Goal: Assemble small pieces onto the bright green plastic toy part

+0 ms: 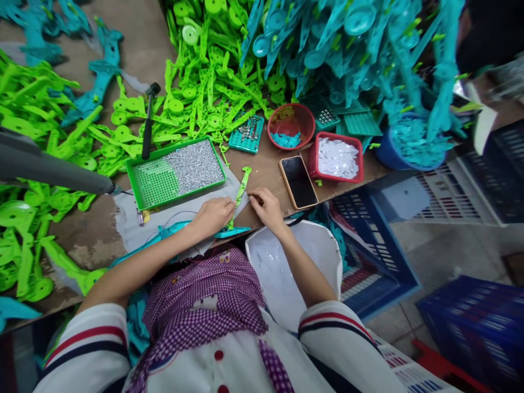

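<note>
Both hands meet over a slim bright-green plastic strip (242, 188) lying on the front edge of the brown desk (262, 169): the left hand (213, 215) has its grip closed around the strip's lower end, fingers curled over it, while the right hand (265, 206) rests just beside it with fingertips pinched together at the desk surface; whether they hold anything is too small to tell. The strip runs up and away from the left hand, its upper end free on the desk. Under the left wrist lies a flat teal plastic piece (229, 233). Just behind the hands sits a green rectangular tray of tiny silver parts (176, 172), and to the right a black smartphone (298, 182) lies face up near a red rectangular basket of white discs (337, 158) and a round red bowl (291, 125). Heaps of green plastic parts (196, 93) and teal plastic parts (347, 49) crowd the back of the desk.
</note>
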A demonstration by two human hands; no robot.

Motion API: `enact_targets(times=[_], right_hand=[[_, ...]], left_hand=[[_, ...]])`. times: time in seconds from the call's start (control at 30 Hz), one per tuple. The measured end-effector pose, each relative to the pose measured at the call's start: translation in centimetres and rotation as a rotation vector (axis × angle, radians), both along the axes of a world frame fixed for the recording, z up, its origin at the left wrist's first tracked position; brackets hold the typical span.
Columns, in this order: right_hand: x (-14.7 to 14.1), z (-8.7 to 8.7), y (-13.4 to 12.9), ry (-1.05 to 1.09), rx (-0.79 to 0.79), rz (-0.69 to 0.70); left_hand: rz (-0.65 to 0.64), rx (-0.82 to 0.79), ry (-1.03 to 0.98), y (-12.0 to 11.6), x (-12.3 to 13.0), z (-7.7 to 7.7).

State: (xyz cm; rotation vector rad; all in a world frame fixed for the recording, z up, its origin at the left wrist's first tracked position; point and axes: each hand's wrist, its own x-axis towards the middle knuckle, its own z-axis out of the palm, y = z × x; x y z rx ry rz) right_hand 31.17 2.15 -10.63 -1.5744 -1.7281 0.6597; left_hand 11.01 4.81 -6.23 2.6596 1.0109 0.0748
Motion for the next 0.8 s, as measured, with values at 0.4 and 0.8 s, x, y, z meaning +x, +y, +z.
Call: enact_targets(times=[0.4, 0.8], right_hand=[[-1.4, 2.4, 2.2, -0.129, -0.262, -0.162], [-2.3, 3.3, 2.8, -0.227, -0.262, -0.207]], left_hand=[[0.262, -0.403, -0.193, 4.2, 1.6, 0.5], [0.543, -0.501, -0.158, 4.5, 4.1, 0.5]])
